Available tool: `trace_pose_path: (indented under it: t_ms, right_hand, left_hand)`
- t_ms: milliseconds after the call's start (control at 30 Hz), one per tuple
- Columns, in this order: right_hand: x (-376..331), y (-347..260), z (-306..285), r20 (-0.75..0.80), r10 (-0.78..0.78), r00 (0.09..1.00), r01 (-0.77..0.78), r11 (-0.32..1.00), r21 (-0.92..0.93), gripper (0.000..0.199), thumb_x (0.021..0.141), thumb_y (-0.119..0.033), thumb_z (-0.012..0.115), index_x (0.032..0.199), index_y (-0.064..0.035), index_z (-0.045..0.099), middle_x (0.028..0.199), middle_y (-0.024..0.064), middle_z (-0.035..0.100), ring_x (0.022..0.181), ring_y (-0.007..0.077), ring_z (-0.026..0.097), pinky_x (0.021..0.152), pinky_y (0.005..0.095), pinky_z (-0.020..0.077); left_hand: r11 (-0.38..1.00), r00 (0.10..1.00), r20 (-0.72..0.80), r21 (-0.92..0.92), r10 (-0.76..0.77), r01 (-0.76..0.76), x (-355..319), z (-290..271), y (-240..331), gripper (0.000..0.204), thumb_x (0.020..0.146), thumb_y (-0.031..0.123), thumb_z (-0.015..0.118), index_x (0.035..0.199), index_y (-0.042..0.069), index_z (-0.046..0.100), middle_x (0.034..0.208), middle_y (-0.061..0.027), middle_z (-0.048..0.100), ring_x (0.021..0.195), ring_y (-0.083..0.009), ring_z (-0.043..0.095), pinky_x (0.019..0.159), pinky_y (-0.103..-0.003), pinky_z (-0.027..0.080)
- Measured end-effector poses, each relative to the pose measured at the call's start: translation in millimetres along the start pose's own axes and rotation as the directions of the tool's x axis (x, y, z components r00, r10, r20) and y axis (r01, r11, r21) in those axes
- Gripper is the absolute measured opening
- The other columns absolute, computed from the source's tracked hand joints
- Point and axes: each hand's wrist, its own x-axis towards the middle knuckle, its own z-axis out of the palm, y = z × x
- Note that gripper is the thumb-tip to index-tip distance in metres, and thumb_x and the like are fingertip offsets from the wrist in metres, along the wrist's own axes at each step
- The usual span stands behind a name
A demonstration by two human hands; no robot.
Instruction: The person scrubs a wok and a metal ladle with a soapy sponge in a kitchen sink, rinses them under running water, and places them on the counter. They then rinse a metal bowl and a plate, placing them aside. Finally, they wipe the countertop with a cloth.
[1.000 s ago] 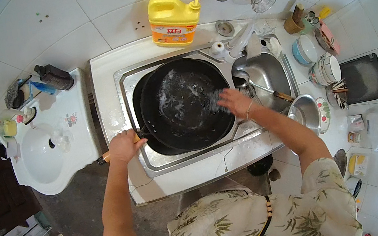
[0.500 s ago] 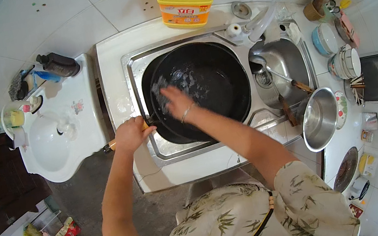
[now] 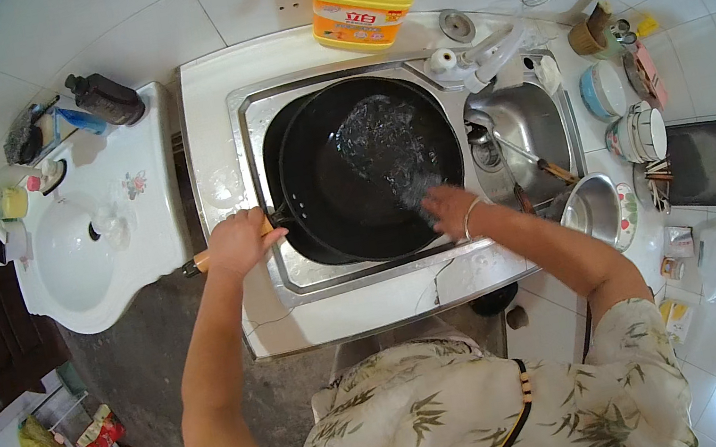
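A large black wok (image 3: pixel 341 179) with a little water in it rests in the left basin of the steel sink (image 3: pixel 247 138). Closed around the wok's wooden handle (image 3: pixel 267 226) is my left hand (image 3: pixel 239 242), on the left side of the sink. My right hand (image 3: pixel 456 209) reaches inside the wok at its lower right wall. Its fingers press a dark grey scouring pad (image 3: pixel 417 191) against the metal; the pad is partly hidden and a little blurred.
A yellow detergent jug (image 3: pixel 362 2) stands behind the sink, beside the tap (image 3: pixel 492 61). Long-handled utensils (image 3: pixel 529 150) lie in the right basin. A steel bowl (image 3: pixel 591 211) and stacked bowls (image 3: pixel 634 132) stand to the right. A white washbasin (image 3: pixel 78 263) is at left.
My right hand has swept with the pad from the wok's left side to its lower right. The water has shifted in the wok. My left hand keeps its grip on the handle.
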Motion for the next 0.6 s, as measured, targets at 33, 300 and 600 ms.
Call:
trace_pose_path:
  t_ms: [33, 300, 600]
  right_hand:
    - [-1.2, -22.5, -3.8, 0.077, -0.001, 0.997, -0.016, 0.975, 0.22, 0.056, 0.083, -0.027, 0.056, 0.13, -0.0019, 0.043, 0.133, 0.02, 0.043, 0.121, 0.0345, 0.042, 0.104, 0.0397, 0.0316]
    - [132.8, -142.2, -37.6, -0.479, 0.153, 0.864, 0.32, 0.568, 0.758, 0.067, 0.078, -0.015, 0.059, 0.136, 0.0015, 0.03, 0.136, 0.0283, 0.033, 0.128, 0.0407, 0.032, 0.107, 0.0386, 0.0285]
    - [138.6, -5.1, -41.4, -0.401, 0.395, 0.826, -0.238, 0.89, 0.388, 0.059, 0.074, -0.001, 0.056, 0.131, -0.0101, 0.042, 0.132, 0.0149, 0.038, 0.113, 0.0362, 0.048, 0.095, 0.0408, 0.0422]
  left_hand:
    - [1.0, 1.0, 0.012, 0.006, -0.009, 0.009, -1.0, -1.1, 0.6, 0.055, 0.075, 0.059, 0.057, 0.081, 0.005, 0.057, 0.076, -0.0136, 0.061, 0.072, -0.0305, 0.061, 0.064, -0.04, 0.049]
    - [1.0, 1.0, 0.003, 0.01, 0.027, -0.027, -1.7, 1.0, -2.9, 0.057, 0.075, 0.06, 0.058, 0.081, 0.004, 0.057, 0.073, -0.014, 0.06, 0.067, -0.0306, 0.061, 0.06, -0.04, 0.05]
    - [0.999, 0.996, -0.085, 0.018, 0.038, -0.037, -3.8, 7.9, -4.8, 0.053, 0.075, 0.058, 0.059, 0.076, 0.005, 0.057, 0.072, -0.013, 0.059, 0.067, -0.0293, 0.061, 0.061, -0.039, 0.05]
